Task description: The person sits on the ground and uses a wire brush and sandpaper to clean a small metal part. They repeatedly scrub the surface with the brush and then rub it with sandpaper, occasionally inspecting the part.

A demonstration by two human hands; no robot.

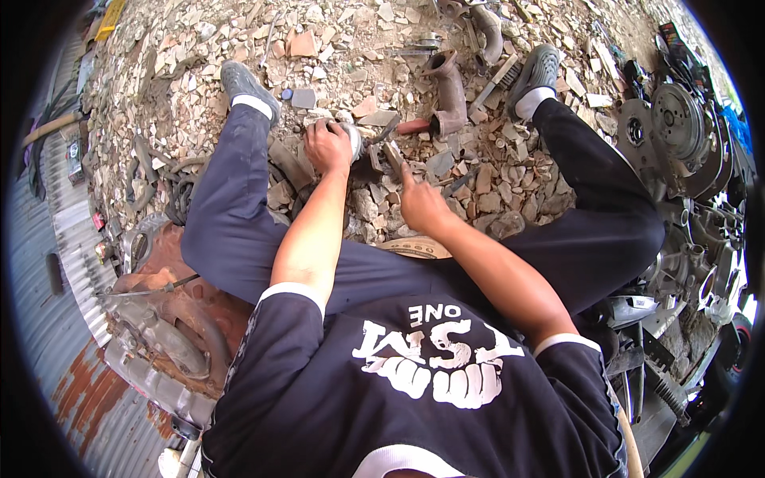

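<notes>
Over the rubble between my legs, my left hand [327,146] is closed round a rounded, silvery metal part [352,140], much of it hidden under the palm. Just to its right, my right hand [422,202] has its fingers curled and the index finger pointing along a narrow, flat tan piece [393,157]. The kind of that piece cannot be made out; its tip lies close to the metal part. A dark metal block [366,169] sits between the two hands.
Ahead lie a rusty flanged pipe [450,94], a reddish cylinder [413,127], a wire brush [505,73] and a second curved pipe [488,36]. Greasy metal parts [681,119] pile up on the right. At left are a large rusty casting [171,334] and corrugated sheeting [48,263].
</notes>
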